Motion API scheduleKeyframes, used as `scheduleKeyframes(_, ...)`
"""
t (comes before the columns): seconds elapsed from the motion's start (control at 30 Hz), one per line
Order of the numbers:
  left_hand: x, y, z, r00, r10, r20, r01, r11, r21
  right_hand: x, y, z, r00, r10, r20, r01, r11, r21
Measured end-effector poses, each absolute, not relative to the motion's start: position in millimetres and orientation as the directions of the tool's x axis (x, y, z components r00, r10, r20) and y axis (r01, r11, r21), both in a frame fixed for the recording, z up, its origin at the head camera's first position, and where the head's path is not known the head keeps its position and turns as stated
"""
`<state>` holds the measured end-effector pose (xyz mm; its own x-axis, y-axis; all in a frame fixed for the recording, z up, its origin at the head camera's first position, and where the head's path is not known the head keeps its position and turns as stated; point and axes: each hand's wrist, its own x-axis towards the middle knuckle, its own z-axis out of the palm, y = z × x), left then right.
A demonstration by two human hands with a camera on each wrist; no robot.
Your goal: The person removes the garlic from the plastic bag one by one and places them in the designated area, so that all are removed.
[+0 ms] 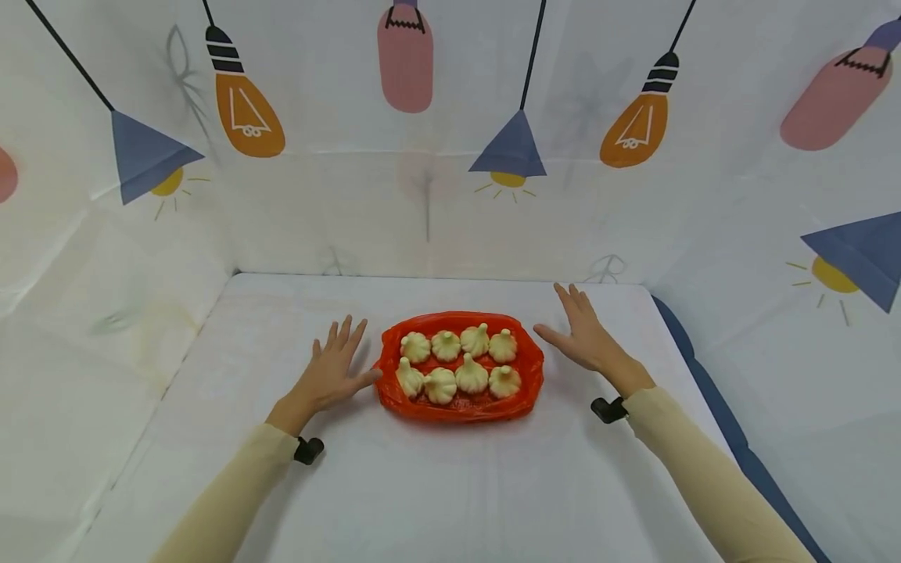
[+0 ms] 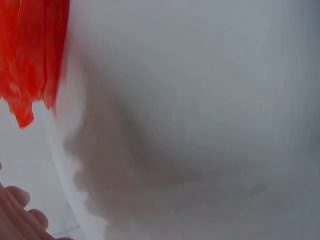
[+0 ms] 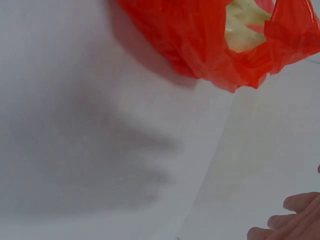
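Observation:
Several pale garlic bulbs (image 1: pixel 472 375) sit in two rows inside a red plastic bag (image 1: pixel 457 413), whose rim is spread wide into an oval on the white table. My left hand (image 1: pixel 329 375) is at the bag's left side, fingers straight and spread, its thumb tip right at the rim. On the other side, my right hand (image 1: pixel 586 336) hovers by the upper right rim with its fingers extended. Neither hand holds anything. In the right wrist view, bulbs (image 3: pixel 242 30) show through a gap in the crumpled red plastic (image 3: pixel 200 45).
The white table (image 1: pixel 450 500) meets a pale backdrop (image 1: pixel 317 211) printed with lamps and bulbs along its far edge. A dark blue strip (image 1: pixel 718 407) runs down the table's right side. Both wrists wear a small black camera (image 1: pixel 608 410).

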<state>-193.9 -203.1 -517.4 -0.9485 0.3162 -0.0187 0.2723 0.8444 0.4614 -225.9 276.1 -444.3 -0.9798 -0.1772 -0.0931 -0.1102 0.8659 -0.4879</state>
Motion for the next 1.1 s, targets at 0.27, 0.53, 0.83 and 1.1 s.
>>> scheduleKeyframes(0.27,-179,-182,-526,-0.929,0.370,-0.010,0.295,0.756,0.584,-223,255,-436,-0.970,-0.237,-0.060,-0.172,0.835,-0.523)
scheduleKeyframes(0.53,-174,-166,-530,-0.924,0.378,-0.046,0.246,0.685,0.685,-220,238,-430,-0.957,-0.285,-0.046,-0.210,0.798,-0.565)
scheduleKeyframes(0.83,-176,-156,-533,-0.929,0.366,-0.053,0.200,0.619,0.759,-215,219,-428,-0.939,-0.343,-0.031,-0.270,0.789,-0.552)
scheduleKeyframes(1.1,-178,-152,-538,-0.937,0.351,-0.001,0.215,0.577,0.788,-210,204,-424,-0.915,-0.402,-0.030,-0.315,0.760,-0.568)
